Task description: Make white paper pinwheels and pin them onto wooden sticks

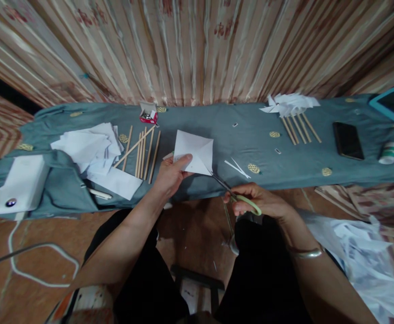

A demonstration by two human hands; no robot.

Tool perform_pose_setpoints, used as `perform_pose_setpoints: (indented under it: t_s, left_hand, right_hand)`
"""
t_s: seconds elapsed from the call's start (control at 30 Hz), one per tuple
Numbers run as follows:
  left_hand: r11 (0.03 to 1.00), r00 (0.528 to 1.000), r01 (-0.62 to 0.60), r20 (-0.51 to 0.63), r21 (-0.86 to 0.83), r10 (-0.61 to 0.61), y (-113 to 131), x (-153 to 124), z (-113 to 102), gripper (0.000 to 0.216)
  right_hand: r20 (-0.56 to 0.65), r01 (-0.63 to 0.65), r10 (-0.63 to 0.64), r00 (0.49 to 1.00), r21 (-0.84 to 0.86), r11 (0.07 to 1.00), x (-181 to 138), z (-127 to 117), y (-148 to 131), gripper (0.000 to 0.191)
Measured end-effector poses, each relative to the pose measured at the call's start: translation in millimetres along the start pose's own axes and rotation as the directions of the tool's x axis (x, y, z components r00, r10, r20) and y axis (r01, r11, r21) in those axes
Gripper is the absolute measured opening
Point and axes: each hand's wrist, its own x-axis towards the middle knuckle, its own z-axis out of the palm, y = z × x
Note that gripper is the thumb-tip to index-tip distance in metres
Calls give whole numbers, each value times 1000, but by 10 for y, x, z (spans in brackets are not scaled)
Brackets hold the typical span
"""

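Pinched between the thumb and fingers of my left hand [173, 174] is a white paper square [197, 150] with diagonal creases. My right hand [254, 200] grips a pair of scissors [224, 183] by its pale green handles. The scissor tips meet the paper's lower right corner; whether the blades are cutting into it is too small to tell. Left of the paper lie several wooden sticks [144, 155]. Beyond them is a stack of white paper sheets [88, 146]. Two thin paper strips [237, 168] rest on the cloth near the scissors.
A small red box [148, 113] of metal pieces stands at the back. Paper pinwheels on sticks [293, 108] lie to the right, near a phone [348, 140] and a small bottle [389, 153]. A white device [26, 182] sits far left. A bag of paper scraps [362, 256] is at lower right.
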Motion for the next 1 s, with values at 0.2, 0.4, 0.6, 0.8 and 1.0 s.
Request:
perform_pose_setpoints:
  t_s: [0.2,0.4,0.6,0.8,1.0]
  left_hand:
    - [998,997,55,44,4,-56,-22,-32,22,29]
    - [977,961,184,190,109,-202,-140,-128,49,37]
    - [928,889,299,290,221,-355,-264,-247,87,35]
    - [911,874,325,287,253,-391,-292,-277,73,32]
    - [934,887,354,298,53,-353,-186,-207,56,29]
  right_hand:
    - [-266,144,-150,952,-43,989,-131,-232,-64,50]
    - [-642,348,-350,683,-135,928,58,-331,-84,46]
    - [-486,312,-266,833,13,950,222,-242,-132,46]
    - [-325,252,-202,924,119,960,270,-143,-141,42]
    - [-447,359,-259,856,154,920,300,-126,-187,38]
